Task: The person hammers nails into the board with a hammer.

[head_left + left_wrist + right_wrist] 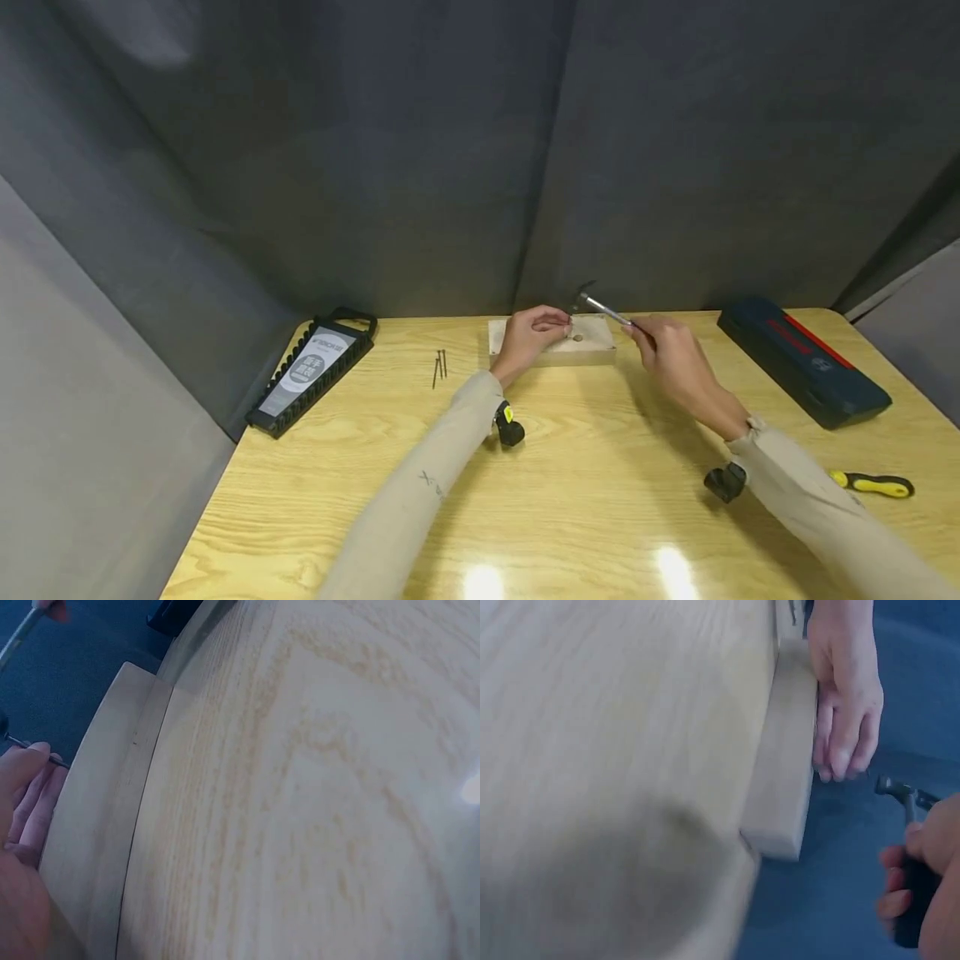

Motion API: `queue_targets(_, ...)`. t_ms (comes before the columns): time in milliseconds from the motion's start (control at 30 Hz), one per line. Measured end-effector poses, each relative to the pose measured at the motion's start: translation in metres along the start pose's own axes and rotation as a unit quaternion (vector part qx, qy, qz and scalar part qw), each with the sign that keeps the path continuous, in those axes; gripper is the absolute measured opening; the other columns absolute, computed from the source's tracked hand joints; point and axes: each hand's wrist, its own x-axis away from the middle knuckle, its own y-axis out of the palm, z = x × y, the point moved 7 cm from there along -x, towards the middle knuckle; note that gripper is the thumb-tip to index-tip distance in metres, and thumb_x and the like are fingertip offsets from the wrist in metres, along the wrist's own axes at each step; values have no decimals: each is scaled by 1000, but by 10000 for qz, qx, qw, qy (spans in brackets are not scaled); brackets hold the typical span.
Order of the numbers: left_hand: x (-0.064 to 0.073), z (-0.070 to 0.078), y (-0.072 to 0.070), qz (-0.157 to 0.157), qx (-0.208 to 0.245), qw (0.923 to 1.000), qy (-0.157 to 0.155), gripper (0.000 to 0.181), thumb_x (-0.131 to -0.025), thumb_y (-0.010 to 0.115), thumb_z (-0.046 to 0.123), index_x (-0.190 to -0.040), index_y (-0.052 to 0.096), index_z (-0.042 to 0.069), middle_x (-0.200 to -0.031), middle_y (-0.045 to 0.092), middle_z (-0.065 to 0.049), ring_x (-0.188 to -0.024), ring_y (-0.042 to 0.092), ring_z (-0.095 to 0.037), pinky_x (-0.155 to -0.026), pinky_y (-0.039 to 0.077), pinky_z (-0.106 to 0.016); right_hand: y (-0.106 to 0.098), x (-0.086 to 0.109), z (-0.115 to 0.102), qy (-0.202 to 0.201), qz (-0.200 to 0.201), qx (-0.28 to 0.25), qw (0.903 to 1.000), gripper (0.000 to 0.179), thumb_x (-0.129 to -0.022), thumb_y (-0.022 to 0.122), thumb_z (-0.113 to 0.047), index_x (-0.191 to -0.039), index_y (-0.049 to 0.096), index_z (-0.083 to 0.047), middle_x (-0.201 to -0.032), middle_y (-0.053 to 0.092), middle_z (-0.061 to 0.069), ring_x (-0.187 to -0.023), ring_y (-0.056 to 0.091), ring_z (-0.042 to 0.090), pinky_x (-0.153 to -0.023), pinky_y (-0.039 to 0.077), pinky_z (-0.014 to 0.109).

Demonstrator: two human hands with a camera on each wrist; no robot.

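Observation:
A pale wooden block (585, 358) lies near the table's far edge. Over its top my left hand (531, 337) pinches a nail (60, 762) between thumb and fingers, the point end against the block in the left wrist view. My right hand (678, 362) grips a claw hammer (607, 310) by its dark handle. The hammer head (897, 787) is raised above the block, close to the nail and apart from it in the right wrist view. A round dark spot (577, 337) shows on the block's top beside the left fingertips.
Loose nails (439, 367) lie left of the block. A black toothed rack (311, 371) with a grey label sits at the left edge. At the right are a dark blue case (806, 362) and a yellow-black handled tool (877, 484), partly behind the right sleeve. A dark curtain (375, 167) hangs behind.

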Motion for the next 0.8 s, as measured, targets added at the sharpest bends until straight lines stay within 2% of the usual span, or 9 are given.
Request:
queue_targets(67,0,2,-1,44,-49,10000,11,18,-95,76,2,-113,75,-1,-110,78,-17,-99,76,-25,-83,60,-22,-8,-4,-2,15,263,-12,9997,8,-97,71,4,-99,73,12,-74,61,15,-59,45,15,-52,31,20)
queue_targets(167,0,4,-2,32,-92,9999,-45,17,-96,75,3,-113,75,0,-111,78,-17,-99,76,-25,-82,60,-21,-25,-10,-3,13,1078,-200,9940,14,-99,70,1,-106,72,13,-81,64,21,-66,50,20,-60,36,19)
queue_targets(233,1,5,-1,28,-93,9999,-68,18,-96,75,3,-114,75,0,-111,78,-17,-99,76,-25,-81,59,-21,-25,-10,-3,-1,1220,-321,9920,16,-99,68,1,-109,71,14,-83,64,23,-68,51,21,-63,37,19)
queue_targets(333,0,4,0,49,-93,9999,-37,18,-96,75,2,-114,75,-1,-111,78,-18,-99,76,-24,-81,60,-21,-6,-1,-3,76,652,-205,9976,12,-99,69,2,-104,72,13,-80,65,20,-66,53,19,-58,38,21)
queue_targets(433,-1,4,0,112,-116,9999,-24,18,-95,76,1,-113,76,-3,-109,78,-17,-97,76,-21,-81,61,-22,13,11,0,324,92,-162,9993,11,-99,69,2,-99,74,11,-76,66,16,-60,52,18,-51,36,22)
queue_targets(533,-3,4,0,190,-127,9997,-46,18,-94,77,1,-111,76,-2,-108,79,-15,-96,77,-17,-83,61,-23,15,15,2,623,196,-315,9974,15,-102,65,-2,-103,75,10,-78,66,16,-62,52,19,-53,36,22)
queue_targets(633,-3,4,-2,211,-128,9996,-111,17,-94,78,2,-110,76,-1,-108,79,-15,-94,76,-14,-82,61,-22,13,13,2,645,337,-348,9967,15,-103,65,-2,-104,74,10,-81,68,18,-65,55,21,-55,39,22)
queue_targets(800,-3,3,0,160,80,9994,-281,20,-93,77,1,-113,76,-4,-111,78,-18,-100,78,-23,-84,61,-22,15,13,4,592,47,-295,9978,12,-101,67,1,-98,75,9,-79,69,17,-63,56,21,-54,43,28)
